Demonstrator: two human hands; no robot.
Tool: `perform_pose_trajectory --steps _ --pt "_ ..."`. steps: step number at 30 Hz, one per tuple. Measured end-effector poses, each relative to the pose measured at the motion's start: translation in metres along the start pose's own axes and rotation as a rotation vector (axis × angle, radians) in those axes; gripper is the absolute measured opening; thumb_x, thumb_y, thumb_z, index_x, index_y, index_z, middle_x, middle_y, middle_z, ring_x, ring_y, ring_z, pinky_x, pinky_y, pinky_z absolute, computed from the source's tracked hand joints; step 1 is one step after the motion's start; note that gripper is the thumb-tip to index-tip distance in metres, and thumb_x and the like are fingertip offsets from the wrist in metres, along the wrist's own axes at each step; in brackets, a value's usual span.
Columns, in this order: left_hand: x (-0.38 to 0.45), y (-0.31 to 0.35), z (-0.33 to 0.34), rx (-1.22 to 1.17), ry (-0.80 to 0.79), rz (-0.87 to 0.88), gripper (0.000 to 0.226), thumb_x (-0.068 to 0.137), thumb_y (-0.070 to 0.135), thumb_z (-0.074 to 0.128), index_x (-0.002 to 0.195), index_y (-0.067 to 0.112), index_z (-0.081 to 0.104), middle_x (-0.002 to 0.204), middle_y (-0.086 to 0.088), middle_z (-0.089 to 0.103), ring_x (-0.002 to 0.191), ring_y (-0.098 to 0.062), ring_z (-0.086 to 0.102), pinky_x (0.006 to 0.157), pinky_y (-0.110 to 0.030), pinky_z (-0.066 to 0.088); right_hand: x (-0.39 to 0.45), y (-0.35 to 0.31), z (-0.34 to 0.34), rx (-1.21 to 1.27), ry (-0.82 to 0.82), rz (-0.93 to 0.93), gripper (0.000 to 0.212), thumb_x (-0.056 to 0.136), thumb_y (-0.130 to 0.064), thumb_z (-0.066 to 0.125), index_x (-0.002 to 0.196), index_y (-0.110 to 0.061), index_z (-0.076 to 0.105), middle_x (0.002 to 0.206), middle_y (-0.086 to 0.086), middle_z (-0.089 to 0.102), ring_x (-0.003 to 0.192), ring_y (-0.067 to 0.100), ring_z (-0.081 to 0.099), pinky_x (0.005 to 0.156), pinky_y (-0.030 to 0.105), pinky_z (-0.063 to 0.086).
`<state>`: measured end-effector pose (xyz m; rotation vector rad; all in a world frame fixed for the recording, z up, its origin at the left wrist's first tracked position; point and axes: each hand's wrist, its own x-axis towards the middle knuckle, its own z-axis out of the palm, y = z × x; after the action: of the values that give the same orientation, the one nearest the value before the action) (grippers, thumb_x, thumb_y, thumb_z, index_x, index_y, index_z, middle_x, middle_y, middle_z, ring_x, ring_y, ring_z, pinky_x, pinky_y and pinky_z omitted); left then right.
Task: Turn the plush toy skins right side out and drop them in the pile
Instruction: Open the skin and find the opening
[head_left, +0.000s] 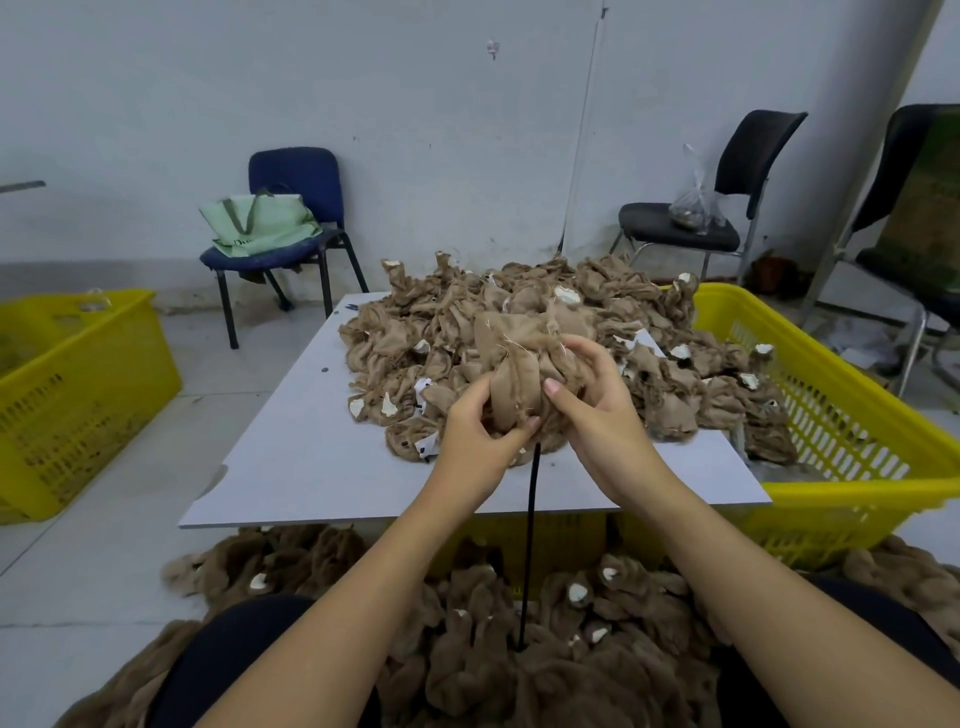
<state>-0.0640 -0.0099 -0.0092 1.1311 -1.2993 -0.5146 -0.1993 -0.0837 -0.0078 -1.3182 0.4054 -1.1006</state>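
I hold one brown plush skin (519, 358) above the near part of the grey board (311, 457), its smooth lining side showing. My left hand (480, 441) grips its lower edge from below. My right hand (592, 410) grips it from the right, thumb pressed into the fabric. A thin black rod (530, 545) rises upright from between my knees into the skin's underside. Behind it, a heap of inside-out skins (545, 332) covers the board's far half. A furry brown pile (561, 649) of skins lies on the floor by my legs.
A yellow basket (857, 415) stands at the right under the board, another yellow basket (78, 395) at the left. A blue chair (296, 218) with a green bag and a black chair (727, 208) stand by the wall. My knees (223, 665) frame the floor pile.
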Motion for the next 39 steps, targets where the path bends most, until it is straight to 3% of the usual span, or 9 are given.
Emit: perform_pose_trajectory --steps 6,10,15,21,25,29,32,34,39 --pt "-0.005 -0.002 0.005 -0.005 0.022 -0.035 0.036 0.086 0.001 0.077 0.118 0.014 0.066 0.105 0.010 0.072 0.104 -0.006 0.068 0.084 -0.019 0.055 -0.002 0.001 -0.001 -0.002 -0.019 -0.036 0.043 0.093 -0.014 0.062 0.129 -0.035 0.054 0.142 -0.001 0.058 0.119 0.023 0.066 0.083 0.035 0.059" --pt "-0.007 -0.002 0.009 0.023 0.001 -0.062 0.042 0.087 0.000 0.074 0.122 0.020 0.063 0.113 0.003 0.070 0.108 -0.010 0.067 0.092 -0.030 0.057 -0.001 0.000 -0.002 -0.011 0.028 0.029 0.042 0.082 -0.010 0.067 0.120 -0.025 0.055 0.123 0.003 0.069 0.106 0.024 0.070 0.076 0.033 0.058" --pt "-0.009 -0.010 0.011 0.052 -0.048 -0.119 0.042 0.091 -0.004 0.066 0.128 0.015 0.061 0.117 0.002 0.069 0.109 -0.007 0.066 0.094 -0.027 0.056 -0.002 0.010 0.001 -0.159 0.106 0.112 0.041 0.080 -0.027 0.081 0.105 -0.012 0.053 0.100 0.008 0.070 0.097 0.025 0.069 0.078 0.042 0.060" --pt "-0.014 -0.016 0.008 0.157 -0.155 -0.253 0.033 0.089 0.025 0.061 0.122 0.029 0.062 0.118 0.006 0.069 0.114 -0.013 0.063 0.102 -0.041 0.052 -0.007 0.018 0.000 -0.274 0.006 -0.016 0.041 0.083 -0.025 0.078 0.080 -0.019 0.038 0.075 0.004 0.050 0.075 0.017 0.055 0.063 0.033 0.050" --pt "-0.012 -0.011 -0.011 0.258 -0.308 -0.193 0.016 0.079 0.038 0.052 0.085 0.050 0.061 0.077 0.023 0.063 0.073 0.001 0.056 0.069 -0.027 0.045 -0.011 0.027 -0.007 -0.327 -0.036 -0.008 0.042 0.091 -0.010 0.073 0.080 -0.016 0.033 0.069 -0.003 0.044 0.067 0.018 0.048 0.057 0.033 0.045" --pt "-0.009 -0.006 -0.014 0.282 -0.030 -0.033 0.038 0.090 0.055 0.052 0.058 0.035 0.050 0.052 0.012 0.044 0.051 -0.006 0.039 0.053 -0.030 0.032 -0.012 0.025 -0.006 -0.349 -0.074 -0.064 0.042 0.082 -0.005 0.070 0.077 -0.019 0.031 0.068 -0.004 0.042 0.064 0.016 0.042 0.057 0.031 0.040" --pt "-0.007 0.001 -0.004 0.111 0.133 -0.071 0.026 0.098 0.041 0.061 0.079 0.025 0.053 0.068 0.011 0.051 0.062 -0.007 0.051 0.056 -0.019 0.041 -0.012 0.026 -0.004 -0.378 -0.092 -0.082 0.041 0.078 -0.001 0.066 0.077 -0.020 0.030 0.067 -0.007 0.038 0.063 0.015 0.034 0.058 0.034 0.035" --pt "-0.007 0.001 0.006 0.039 0.045 -0.155 0.017 0.101 0.029 0.060 0.104 0.018 0.048 0.094 0.002 0.058 0.081 -0.006 0.062 0.067 -0.018 0.051 -0.012 0.027 -0.004 -0.390 -0.080 -0.055 0.038 0.078 -0.005 0.065 0.077 -0.021 0.030 0.068 -0.002 0.037 0.063 0.018 0.035 0.058 0.037 0.036" --pt "-0.013 -0.008 0.020 0.195 -0.076 -0.142 0.029 0.104 0.020 0.052 0.119 0.013 0.028 0.116 -0.012 0.044 0.106 -0.027 0.055 0.092 -0.053 0.051 -0.014 0.028 -0.010 -0.408 -0.130 0.036 0.038 0.079 -0.014 0.065 0.079 -0.025 0.029 0.072 0.001 0.037 0.067 0.015 0.038 0.059 0.033 0.044"
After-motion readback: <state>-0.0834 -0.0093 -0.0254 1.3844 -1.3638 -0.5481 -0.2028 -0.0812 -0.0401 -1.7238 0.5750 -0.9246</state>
